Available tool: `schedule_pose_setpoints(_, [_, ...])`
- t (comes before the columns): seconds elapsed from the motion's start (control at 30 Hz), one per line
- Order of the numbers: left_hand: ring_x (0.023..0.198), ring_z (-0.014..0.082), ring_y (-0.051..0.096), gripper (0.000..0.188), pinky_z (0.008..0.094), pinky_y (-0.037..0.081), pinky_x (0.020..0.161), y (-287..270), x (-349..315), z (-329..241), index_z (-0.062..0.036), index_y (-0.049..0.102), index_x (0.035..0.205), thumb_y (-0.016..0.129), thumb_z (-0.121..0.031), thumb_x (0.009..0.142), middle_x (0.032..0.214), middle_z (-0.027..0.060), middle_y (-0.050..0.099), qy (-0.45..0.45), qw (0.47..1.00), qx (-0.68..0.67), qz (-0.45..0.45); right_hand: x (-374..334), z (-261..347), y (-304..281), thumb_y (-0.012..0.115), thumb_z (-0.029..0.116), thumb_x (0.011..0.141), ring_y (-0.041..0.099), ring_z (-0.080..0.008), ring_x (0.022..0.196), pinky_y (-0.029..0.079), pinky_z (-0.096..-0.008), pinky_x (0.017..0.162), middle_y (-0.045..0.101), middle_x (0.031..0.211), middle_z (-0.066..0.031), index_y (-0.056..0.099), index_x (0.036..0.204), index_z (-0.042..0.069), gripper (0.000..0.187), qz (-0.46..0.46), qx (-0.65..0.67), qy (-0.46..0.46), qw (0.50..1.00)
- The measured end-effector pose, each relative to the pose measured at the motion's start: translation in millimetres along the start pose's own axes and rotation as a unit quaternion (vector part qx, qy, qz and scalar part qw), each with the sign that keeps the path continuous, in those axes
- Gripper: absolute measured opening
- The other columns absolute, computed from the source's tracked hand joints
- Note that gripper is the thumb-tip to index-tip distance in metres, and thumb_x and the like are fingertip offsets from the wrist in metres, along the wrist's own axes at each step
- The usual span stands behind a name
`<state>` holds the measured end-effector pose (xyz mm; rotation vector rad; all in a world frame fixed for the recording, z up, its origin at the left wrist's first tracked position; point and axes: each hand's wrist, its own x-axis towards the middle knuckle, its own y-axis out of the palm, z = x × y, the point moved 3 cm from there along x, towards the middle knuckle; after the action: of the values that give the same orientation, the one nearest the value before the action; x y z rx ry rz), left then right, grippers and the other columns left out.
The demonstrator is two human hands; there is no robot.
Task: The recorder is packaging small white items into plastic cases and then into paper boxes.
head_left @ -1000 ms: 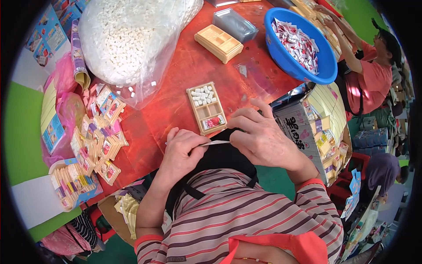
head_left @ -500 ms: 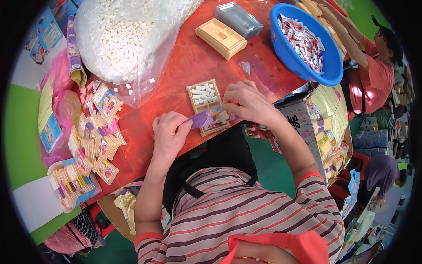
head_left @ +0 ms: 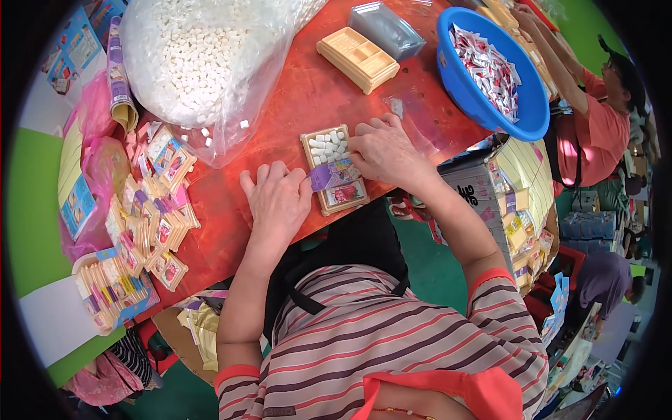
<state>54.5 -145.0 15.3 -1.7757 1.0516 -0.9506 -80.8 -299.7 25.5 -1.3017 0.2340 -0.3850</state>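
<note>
Now has half-curled left hand [head_left: 276,201] and right hand [head_left: 389,155], whether pinching unclear, at either end of a purple printed strip [head_left: 332,174] crossing a cream rectangular plastic tray [head_left: 346,206] between them, lengthwise roughly fore-and-aft.

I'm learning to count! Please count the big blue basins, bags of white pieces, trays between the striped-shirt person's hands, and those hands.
Blue basin: 1
Bag of white pieces: 1
Tray: 1
Hands (left hand, right hand): 2
Total: 5
</note>
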Motion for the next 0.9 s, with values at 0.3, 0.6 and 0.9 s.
schedule_pose_setpoints(0.3, [0.091, 0.0272, 0.055, 0.021, 0.0552, 0.032, 0.093, -8, 1, 3, -0.0089, 0.068, 0.080, 0.063, -0.028, 0.086, 0.083, 0.0073, 0.059, -0.001, 0.992, 0.125, 0.021, 5, 9, 0, 0.059, 0.020, 0.085, 0.059, -0.0250, 0.090, 0.037, -0.0467, 0.097, 0.061, 0.084, -0.0070, 0.068, 0.078, 0.009, 0.016, 0.022, -0.082, -0.001, 0.996])
schedule_pose_setpoints(0.6, [0.142, 0.0343, 0.032, 0.068, 0.0672, 0.014, 0.111, 8, -19, -43, -0.0015, 0.047, 0.140, 0.066, -0.035, 0.083, 0.150, 0.0158, 0.040, 0.152, 0.986, 0.061, 0.037, 6, 12, 2, 0.059, 0.020, 0.085, 0.060, -0.0248, 0.090, 0.037, -0.0461, 0.094, 0.060, 0.084, -0.0075, 0.069, 0.077, 0.010, 0.017, 0.006, -0.074, -0.019, 0.997])
schedule_pose_setpoints(0.9, [0.143, 0.0355, 0.030, 0.081, 0.0678, 0.015, 0.110, 29, -32, -35, 0.0019, 0.041, 0.143, 0.071, -0.038, 0.079, 0.151, 0.0196, 0.036, 0.164, 0.985, 0.004, 0.051, 5, 9, -1, 0.062, 0.025, 0.085, 0.062, -0.0275, 0.086, 0.037, -0.0445, 0.094, 0.063, 0.084, -0.0101, 0.070, 0.081, 0.007, 0.020, 0.012, -0.006, 0.043, 0.999])
